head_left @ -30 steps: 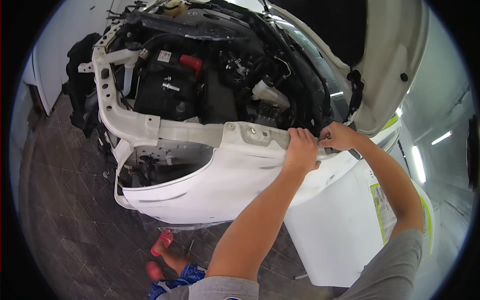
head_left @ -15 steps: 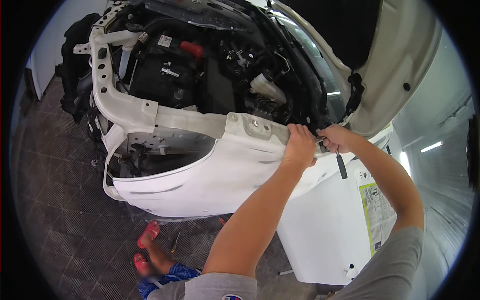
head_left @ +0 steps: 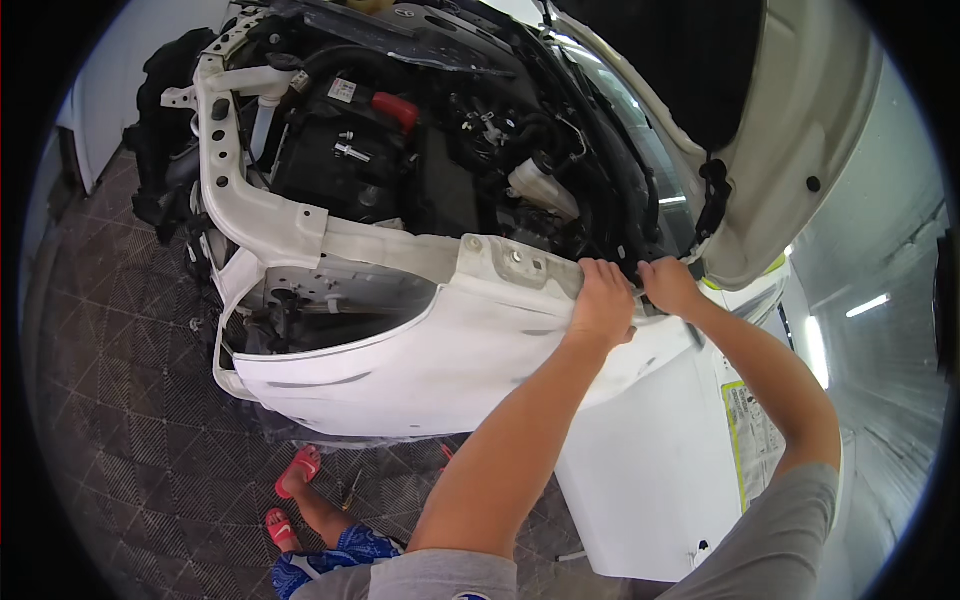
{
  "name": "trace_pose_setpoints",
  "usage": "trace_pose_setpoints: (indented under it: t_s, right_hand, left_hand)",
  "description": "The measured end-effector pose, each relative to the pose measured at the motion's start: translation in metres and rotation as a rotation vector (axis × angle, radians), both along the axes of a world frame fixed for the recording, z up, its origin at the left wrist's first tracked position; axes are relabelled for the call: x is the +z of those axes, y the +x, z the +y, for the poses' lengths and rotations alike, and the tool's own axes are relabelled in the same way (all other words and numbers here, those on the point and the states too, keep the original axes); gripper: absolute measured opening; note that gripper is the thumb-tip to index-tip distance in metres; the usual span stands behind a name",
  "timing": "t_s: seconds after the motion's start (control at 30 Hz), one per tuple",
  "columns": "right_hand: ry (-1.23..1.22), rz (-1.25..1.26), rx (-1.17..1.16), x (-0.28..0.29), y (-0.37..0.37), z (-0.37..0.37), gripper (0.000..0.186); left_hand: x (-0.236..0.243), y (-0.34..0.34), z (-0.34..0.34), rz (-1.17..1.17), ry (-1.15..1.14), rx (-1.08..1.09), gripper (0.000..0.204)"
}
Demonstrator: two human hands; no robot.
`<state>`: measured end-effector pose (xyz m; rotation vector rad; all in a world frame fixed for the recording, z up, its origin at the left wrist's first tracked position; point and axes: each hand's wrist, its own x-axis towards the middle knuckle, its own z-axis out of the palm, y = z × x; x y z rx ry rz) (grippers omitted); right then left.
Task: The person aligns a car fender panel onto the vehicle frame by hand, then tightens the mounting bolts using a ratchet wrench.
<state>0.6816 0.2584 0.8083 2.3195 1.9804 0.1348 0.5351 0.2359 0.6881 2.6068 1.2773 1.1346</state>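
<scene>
Front wheel arch (head_left: 320,310) at the left: open and bare, no wheel showing, suspension parts visible inside. The front end there is stripped down to the white frame rail (head_left: 235,190). So the strip-down looks well along, by my reading.

White fender (head_left: 420,350): sits over that arch, running from the front corner back to the windshield pillar. Clean paint, a faint dark smudge low on its face, no dents you can make out. Its upper flange (head_left: 515,262) shows open bolt holes near the front, which suggests some fasteners are out. The rear end of the flange is where you are working, so I judge that part unfinished.

Your left hand (head_left: 602,302): fingers curled over the fender's top edge, pressed down on the metal, gripping it.

Your right hand (head_left: 668,285): just beside the left, at the rear corner by the hood hinge (head_left: 712,195). Fingers are bunched together on something small and dark there. Whether it is a fastener or a clip, you cannot tell from this view.

Engine bay (head_left: 450,150) above: battery (head_left: 345,150) with a red terminal cap, hoses in place. Hood (head_left: 800,130) propped up at the right. White door (head_left: 650,460) below your arms.
</scene>
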Motion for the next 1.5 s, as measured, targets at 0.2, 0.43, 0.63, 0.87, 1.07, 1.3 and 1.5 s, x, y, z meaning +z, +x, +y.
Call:
trace_pose_setpoints:
  t_s: [0.2,0.43,0.63,0.87,1.07,1.3,1.5]
  right_hand:
    - [-0.176,0.499,-0.634,0.003,-0.001,0.002,0.037]
    - [-0.035,-0.051,0.174,0.01,-0.021,-0.023,0.029]
    - [0.008,-0.076,0.207,0.002,-0.02,-0.018,0.029]
    - [-0.011,0.658,-0.447,0.001,0.008,-0.007,0.041]
    - [0.343,-0.134,0.141,-0.026,0.03,-0.009,0.044]
    - [0.201,-0.275,0.566,-0.009,0.016,-0.033,0.037]
    - [0.194,-0.198,0.099,-0.014,-0.002,-0.023,0.036]
  left_hand:
    - [-0.003,-0.001,-0.001,-0.018,-0.01,-0.025,0.072]
    - [0.003,0.003,-0.007,-0.008,0.034,0.014,0.072]
    - [0.005,-0.007,0.002,0.047,-0.007,-0.041,0.073]
    - [0.003,0.002,-0.006,0.106,0.052,0.002,0.074]
    - [0.012,-0.001,-0.007,0.148,-0.069,-0.056,0.079]
    - [0.012,-0.009,-0.008,0.089,-0.05,-0.063,0.079]
    - [0.015,-0.009,-0.009,0.106,-0.05,-0.074,0.079]
